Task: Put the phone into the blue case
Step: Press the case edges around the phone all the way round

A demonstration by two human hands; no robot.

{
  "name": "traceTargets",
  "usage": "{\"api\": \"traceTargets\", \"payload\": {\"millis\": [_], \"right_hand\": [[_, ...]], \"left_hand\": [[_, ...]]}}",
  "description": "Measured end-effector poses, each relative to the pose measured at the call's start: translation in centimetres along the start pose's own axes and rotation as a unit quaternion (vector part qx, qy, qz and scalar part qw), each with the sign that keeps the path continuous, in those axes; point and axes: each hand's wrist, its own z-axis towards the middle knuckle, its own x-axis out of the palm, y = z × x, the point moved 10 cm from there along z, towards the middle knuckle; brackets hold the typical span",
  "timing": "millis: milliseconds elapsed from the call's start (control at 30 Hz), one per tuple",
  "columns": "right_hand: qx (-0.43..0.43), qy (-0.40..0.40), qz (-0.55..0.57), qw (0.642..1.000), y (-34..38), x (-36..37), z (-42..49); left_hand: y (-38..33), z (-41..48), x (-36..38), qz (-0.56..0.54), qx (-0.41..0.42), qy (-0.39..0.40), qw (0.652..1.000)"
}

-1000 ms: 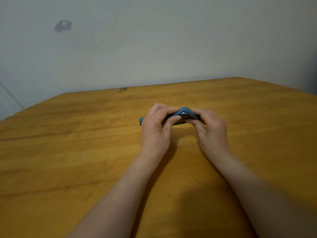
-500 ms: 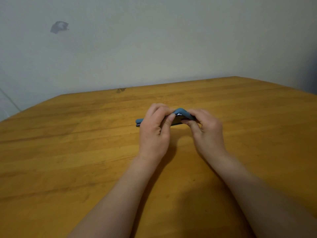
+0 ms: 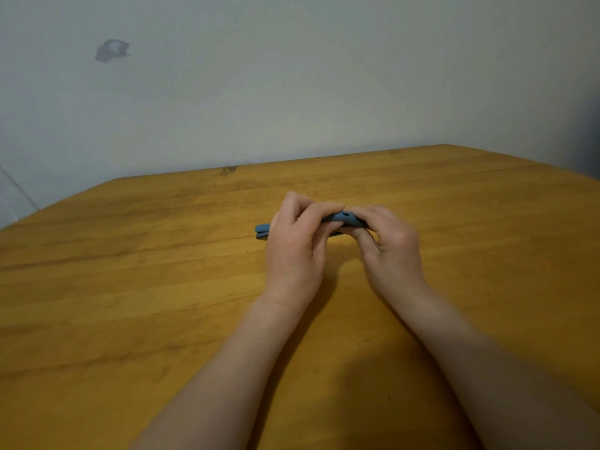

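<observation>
The blue case (image 3: 344, 218) lies across the middle of the wooden table (image 3: 130, 287), its right part bowed upward between my fingers. A dark sliver of the phone (image 3: 334, 234) shows under that raised edge. My left hand (image 3: 297, 251) grips the case from the near side, covering its middle; only the left end (image 3: 262, 229) sticks out. My right hand (image 3: 388, 248) pinches the right end, thumb under, fingers on top. Most of the phone is hidden by both hands.
The table's far edge meets a pale wall (image 3: 292, 92) with a grey patch (image 3: 112, 51). A dark knot (image 3: 229, 169) marks the wood near the far edge. The table's right corner falls away toward a dark gap (image 3: 591, 141).
The bowed right part of the case has flattened a little as my fingers press on it. Both hands stay in the same spot on the table.
</observation>
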Motion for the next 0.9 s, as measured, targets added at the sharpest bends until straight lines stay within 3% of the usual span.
{"api": "traceTargets", "payload": {"millis": [333, 633, 900], "right_hand": [[0.011, -0.013, -0.006, 1.000, -0.5, 0.0, 0.0], [0.042, 0.027, 0.017, 0.999, -1.1, 0.4, 0.1], [0.000, 0.021, -0.036, 0.999, -0.4, 0.0, 0.0]], "left_hand": [[2.2, 0.0, 0.5, -0.015, -0.067, 0.017, 0.997], [0.5, -0.5, 1.8, 0.069, 0.030, 0.080, 0.994], [1.2, -0.4, 1.7, 0.079, 0.000, 0.072, 0.994]]}}
